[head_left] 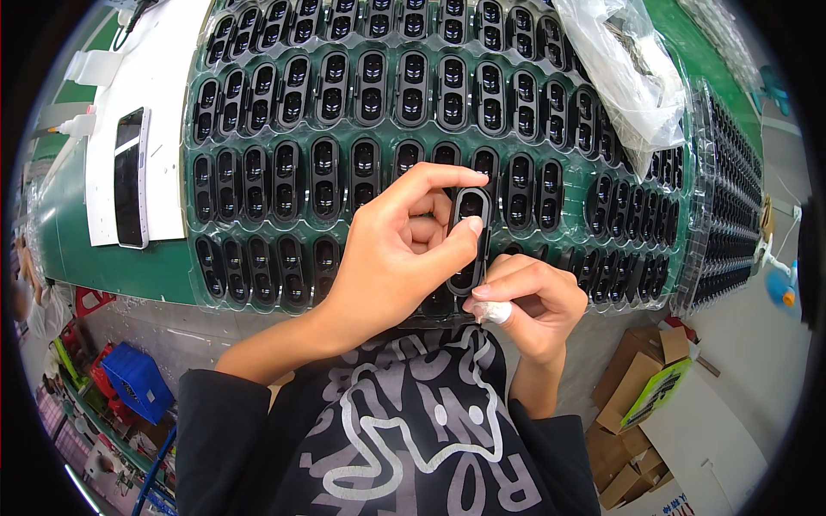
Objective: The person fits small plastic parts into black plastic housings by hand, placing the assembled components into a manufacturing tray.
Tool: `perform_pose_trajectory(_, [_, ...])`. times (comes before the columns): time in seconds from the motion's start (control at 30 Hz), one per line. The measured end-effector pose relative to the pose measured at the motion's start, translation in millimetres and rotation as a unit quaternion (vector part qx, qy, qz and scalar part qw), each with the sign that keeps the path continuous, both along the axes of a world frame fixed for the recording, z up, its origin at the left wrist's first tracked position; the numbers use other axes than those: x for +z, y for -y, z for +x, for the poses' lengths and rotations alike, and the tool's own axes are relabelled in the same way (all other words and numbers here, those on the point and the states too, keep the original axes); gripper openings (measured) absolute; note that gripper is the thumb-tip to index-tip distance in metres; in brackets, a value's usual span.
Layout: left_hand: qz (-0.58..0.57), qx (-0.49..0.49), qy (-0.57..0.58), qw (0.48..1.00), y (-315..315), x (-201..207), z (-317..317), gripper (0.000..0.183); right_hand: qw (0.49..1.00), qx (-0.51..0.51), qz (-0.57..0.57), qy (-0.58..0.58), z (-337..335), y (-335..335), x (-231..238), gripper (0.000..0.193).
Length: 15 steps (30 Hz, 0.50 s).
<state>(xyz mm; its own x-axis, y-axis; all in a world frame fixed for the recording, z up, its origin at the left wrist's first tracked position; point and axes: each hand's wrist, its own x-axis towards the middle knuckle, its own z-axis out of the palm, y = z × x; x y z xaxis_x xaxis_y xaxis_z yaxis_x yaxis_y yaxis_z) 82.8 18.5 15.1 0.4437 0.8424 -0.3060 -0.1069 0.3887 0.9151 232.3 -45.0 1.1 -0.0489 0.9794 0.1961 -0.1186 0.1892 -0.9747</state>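
Observation:
My left hand (404,245) grips a black oblong case (466,277) with two round glossy recesses. The index finger is over its top end, and the thumb lies across its face. At the lower end, my right hand (535,303) pinches the case between thumb and fingers. A white covering or scrap (493,312) sits around the right thumb tip; I cannot tell which. Beneath both hands, a clear plastic tray (575,185) holds rows of similar black cases. My left hand hides some of its pockets.
A crumpled clear plastic bag (632,77) lies over the tray's far right. More filled trays (727,198) stand to the right. On the left, a phone (131,176) rests on a white board (163,95). Cardboard boxes (632,370) and a blue crate (138,383) are below table level.

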Motion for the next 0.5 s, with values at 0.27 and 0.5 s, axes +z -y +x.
perform_pose_trajectory(0.27, [0.001, 0.012, 0.007, 1.000, 2, -2, 0, 0.030, 1.000, -0.010, -0.010, -0.005, -1, 1, 0, 0.015])
perform_pose_trajectory(0.5, [0.050, 0.049, -0.019, 0.997, 10, -9, 4, 0.032, 0.995, -0.057, 0.028, 0.081, -8, 4, -2, 0.017])
